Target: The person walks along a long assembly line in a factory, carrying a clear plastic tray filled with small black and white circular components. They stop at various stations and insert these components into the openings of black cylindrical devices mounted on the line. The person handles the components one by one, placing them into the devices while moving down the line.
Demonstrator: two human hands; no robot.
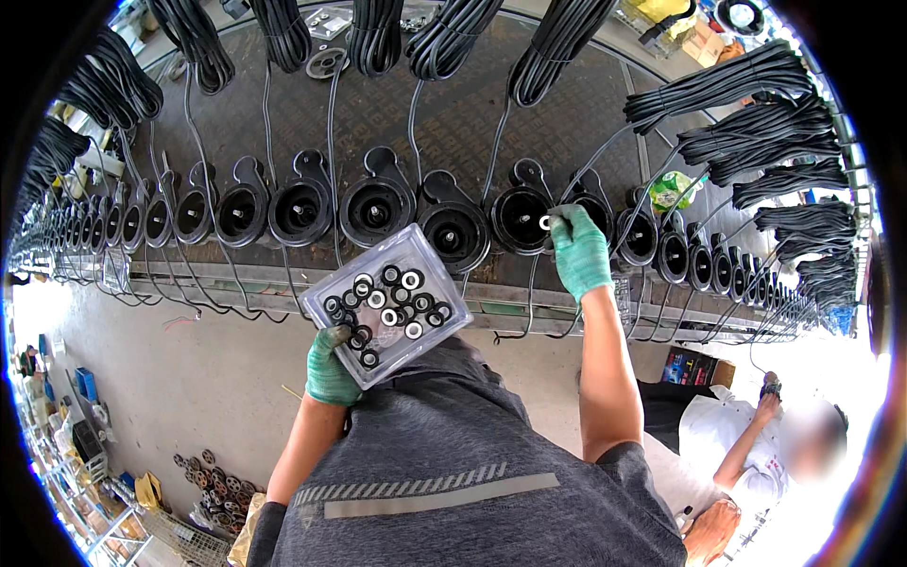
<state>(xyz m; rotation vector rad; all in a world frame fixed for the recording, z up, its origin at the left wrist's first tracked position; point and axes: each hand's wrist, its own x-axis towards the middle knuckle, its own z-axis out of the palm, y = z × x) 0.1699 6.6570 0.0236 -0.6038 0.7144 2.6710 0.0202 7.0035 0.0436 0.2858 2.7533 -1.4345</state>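
In a green glove, my left hand [333,369] grips the near left corner of a clear plastic box [436,331]. Several small black-and-white rings [389,317] lie loose inside it. My right hand [578,248], gloved the same way, is raised over the row of black round housings [455,236] on the bench. Its fingers pinch a small white-centred ring [545,223] above the right side of one open housing [521,219]. Each nearby housing is a round cup with a metal post in its middle and a lobe at its far side.
Coiled black cables [557,47] hang along the far side of the dark bench [453,123], their leads running down to the housings. Loose wire ends dangle over the bench's front edge. A green-and-white packet [669,191] lies at the right. Another person [756,444] is at the lower right.
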